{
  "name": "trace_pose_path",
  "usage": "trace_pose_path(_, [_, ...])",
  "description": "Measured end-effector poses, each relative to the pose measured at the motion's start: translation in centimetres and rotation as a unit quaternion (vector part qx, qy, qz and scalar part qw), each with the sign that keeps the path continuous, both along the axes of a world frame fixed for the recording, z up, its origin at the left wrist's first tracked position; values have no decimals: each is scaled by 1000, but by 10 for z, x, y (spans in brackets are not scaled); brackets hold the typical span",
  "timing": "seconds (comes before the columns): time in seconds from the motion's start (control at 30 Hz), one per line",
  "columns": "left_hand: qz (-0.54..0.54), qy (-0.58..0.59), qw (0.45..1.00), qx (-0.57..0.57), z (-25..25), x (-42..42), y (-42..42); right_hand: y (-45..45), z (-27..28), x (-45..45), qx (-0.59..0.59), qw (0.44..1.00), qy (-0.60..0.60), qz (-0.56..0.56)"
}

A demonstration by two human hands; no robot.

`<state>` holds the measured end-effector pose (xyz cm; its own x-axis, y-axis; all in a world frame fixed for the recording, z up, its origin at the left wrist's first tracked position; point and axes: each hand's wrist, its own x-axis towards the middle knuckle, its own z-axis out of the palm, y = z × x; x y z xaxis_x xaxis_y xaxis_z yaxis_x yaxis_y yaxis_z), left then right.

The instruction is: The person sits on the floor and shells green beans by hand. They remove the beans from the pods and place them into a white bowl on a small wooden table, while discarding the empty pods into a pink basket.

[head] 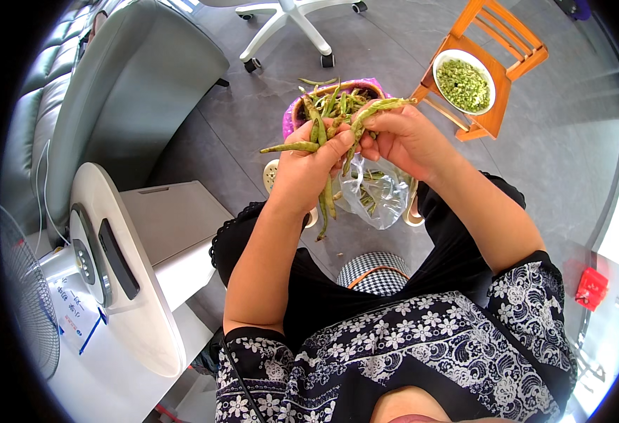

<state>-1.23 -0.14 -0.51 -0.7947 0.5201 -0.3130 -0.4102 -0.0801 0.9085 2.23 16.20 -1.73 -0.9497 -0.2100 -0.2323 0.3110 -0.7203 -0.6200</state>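
My left hand (309,164) grips a bunch of green-yellow bean pods (291,147), which stick out on both sides of the fist. Between thumb and fingers, my right hand (407,135) pinches a long pale green pod (381,107). Its lower end reaches my left thumb. Beneath both hands is a basket (349,86) with purple plastic (288,120) around it, heaped with pods and husks. A clear plastic bag (386,203) with more pods lies below it, between my feet. At the right, a white bowl (437,87) of shelled green beans (461,84) rests on a small wooden chair (492,119).
One loose pod (317,82) lies beyond the basket. A checked round stool (375,267) is under me. To the left are a grey sofa (145,79), a cabinet (177,217), and an electric fan (29,296). A white wheeled chair base (288,21) stands ahead.
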Motion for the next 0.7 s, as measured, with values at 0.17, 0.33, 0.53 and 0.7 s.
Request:
trace_pose_path(0.17, [20, 11, 999, -27, -4, -1, 0, -1, -4, 0, 36, 999, -11, 11])
trace_pose_path(0.33, [9, 17, 998, -56, 1, 1, 3, -1, -3, 0, 93, 995, -20, -21])
trace_pose_path(0.53, [25, 13, 998, -54, -3, 2, 2, 0, -4, -1, 120, 993, -8, -22])
trace_pose_path(0.7, [8, -52, 999, 4, 1, -2, -2, 4, -6, -3, 103, 995, -9, -1])
